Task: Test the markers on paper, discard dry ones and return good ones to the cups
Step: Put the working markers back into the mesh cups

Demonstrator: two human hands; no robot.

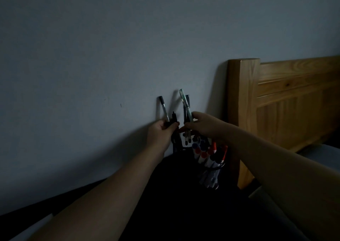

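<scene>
Left hand (163, 130) grips 2 pens (164, 110); right hand (200, 125) at its 3 o'clock pinches a pale pen (185, 105) above the mesh cup (211, 178).
</scene>
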